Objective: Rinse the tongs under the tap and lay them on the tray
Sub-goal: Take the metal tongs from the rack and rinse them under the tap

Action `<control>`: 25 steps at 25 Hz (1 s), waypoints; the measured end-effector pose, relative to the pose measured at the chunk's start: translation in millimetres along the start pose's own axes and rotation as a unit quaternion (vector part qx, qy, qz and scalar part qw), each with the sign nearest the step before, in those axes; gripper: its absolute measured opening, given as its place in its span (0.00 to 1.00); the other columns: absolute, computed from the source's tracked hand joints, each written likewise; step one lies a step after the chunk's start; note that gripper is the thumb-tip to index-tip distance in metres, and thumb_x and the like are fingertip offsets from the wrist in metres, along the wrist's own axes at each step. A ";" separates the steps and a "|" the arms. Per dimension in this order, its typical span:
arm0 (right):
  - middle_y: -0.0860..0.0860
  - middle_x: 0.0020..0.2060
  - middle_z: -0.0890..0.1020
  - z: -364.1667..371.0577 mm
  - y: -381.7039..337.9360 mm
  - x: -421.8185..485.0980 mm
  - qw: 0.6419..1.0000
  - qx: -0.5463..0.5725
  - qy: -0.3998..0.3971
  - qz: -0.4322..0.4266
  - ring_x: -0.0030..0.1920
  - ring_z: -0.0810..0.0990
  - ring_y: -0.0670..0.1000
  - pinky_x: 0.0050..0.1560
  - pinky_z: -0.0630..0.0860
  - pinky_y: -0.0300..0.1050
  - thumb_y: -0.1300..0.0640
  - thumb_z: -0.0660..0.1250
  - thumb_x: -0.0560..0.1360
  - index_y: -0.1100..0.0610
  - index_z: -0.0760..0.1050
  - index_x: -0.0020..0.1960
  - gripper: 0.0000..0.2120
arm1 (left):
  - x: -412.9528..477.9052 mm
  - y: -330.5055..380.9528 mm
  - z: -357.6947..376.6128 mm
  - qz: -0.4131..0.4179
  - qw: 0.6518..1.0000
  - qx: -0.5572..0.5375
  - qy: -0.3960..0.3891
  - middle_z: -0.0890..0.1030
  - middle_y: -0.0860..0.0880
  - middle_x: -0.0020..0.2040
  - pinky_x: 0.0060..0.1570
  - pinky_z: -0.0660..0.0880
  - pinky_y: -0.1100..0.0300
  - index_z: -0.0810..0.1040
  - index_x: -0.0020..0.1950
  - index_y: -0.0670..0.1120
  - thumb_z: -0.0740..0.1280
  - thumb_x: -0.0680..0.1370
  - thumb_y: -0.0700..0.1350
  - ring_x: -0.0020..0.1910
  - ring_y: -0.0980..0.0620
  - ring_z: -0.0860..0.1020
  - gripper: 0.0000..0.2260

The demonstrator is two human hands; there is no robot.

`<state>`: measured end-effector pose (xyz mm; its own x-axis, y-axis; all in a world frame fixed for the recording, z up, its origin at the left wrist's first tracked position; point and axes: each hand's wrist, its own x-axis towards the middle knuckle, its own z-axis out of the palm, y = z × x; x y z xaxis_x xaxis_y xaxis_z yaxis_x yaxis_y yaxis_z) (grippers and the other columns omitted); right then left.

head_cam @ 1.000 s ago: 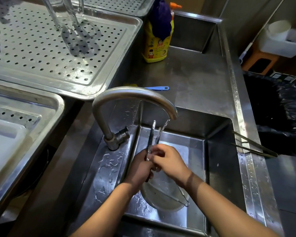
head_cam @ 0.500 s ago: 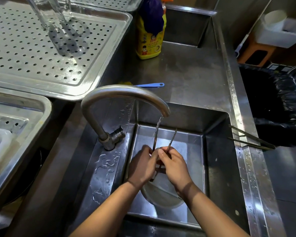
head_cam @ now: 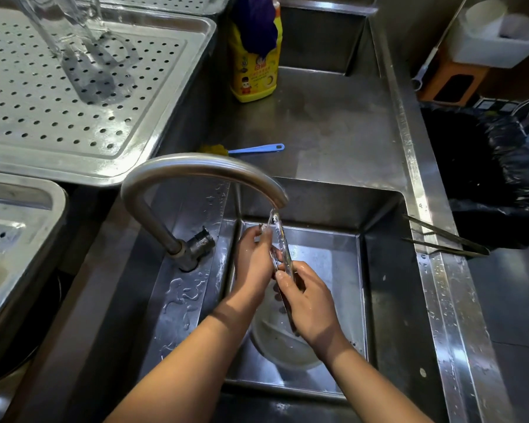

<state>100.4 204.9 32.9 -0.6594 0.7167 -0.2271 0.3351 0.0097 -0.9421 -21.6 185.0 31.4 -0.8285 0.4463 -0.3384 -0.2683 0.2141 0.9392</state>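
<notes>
While water runs from the tap [head_cam: 196,169], the tongs [head_cam: 283,251] are held in the stream inside the sink [head_cam: 379,270]. Their long axis is set nearly upright in view, the tip pointed up and away at the spout, the other end lowered toward the person and slightly to the right. The two arms are seen pressed together as one narrow strip; half a second earlier they were spread in a V with the tips apart. The upper stretch is held by the left hand [head_cam: 254,261], fingers pointed up toward the spout, higher along the metal than before. The lower stretch is gripped by the right hand [head_cam: 312,303], fingers curled round it, now set lower than the left. A white bowl [head_cam: 287,352] is seen below the hands on the sink floor. A second pair of tongs [head_cam: 446,239] is laid across the right rim. Behind the tap, a blue-handled brush [head_cam: 257,148] and a yellow bottle [head_cam: 254,71] are left on the surface. The perforated tray [head_cam: 74,87] is placed at upper left.
</notes>
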 end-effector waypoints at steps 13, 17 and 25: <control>0.55 0.34 0.78 0.2 7.4 -15.7 0.993 0.105 0.020 0.053 0.26 0.74 0.52 0.21 0.71 0.42 0.53 0.64 0.81 0.50 0.77 0.47 0.05 | 7.8 -1.5 1.5 -0.061 0.993 0.066 -0.082 0.78 0.54 0.26 0.20 0.70 0.64 0.78 0.56 0.43 0.61 0.82 0.38 0.21 0.59 0.75 0.08; 0.61 0.31 0.77 -0.2 3.2 -14.3 0.995 0.096 0.005 0.037 0.23 0.73 0.52 0.22 0.70 0.41 0.47 0.64 0.80 0.48 0.77 0.46 0.07 | 11.7 7.6 1.3 -0.063 0.997 0.018 -0.046 0.75 0.53 0.19 0.20 0.66 0.64 0.74 0.35 0.45 0.64 0.82 0.49 0.18 0.56 0.71 0.17; 0.61 0.31 0.76 6.0 1.8 -9.3 0.997 0.064 0.001 0.043 0.23 0.73 0.51 0.19 0.68 0.38 0.46 0.64 0.80 0.43 0.75 0.41 0.09 | 10.0 0.3 4.2 -0.137 0.986 -0.057 -0.073 0.82 0.42 0.34 0.34 0.77 0.56 0.77 0.44 0.43 0.62 0.82 0.43 0.30 0.45 0.80 0.09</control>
<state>103.0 194.0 31.8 -0.6297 0.7130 -0.3084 0.3020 -0.1411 -0.9428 -27.9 193.2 28.0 -0.6397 0.5076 -0.5772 -0.5331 0.2480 0.8089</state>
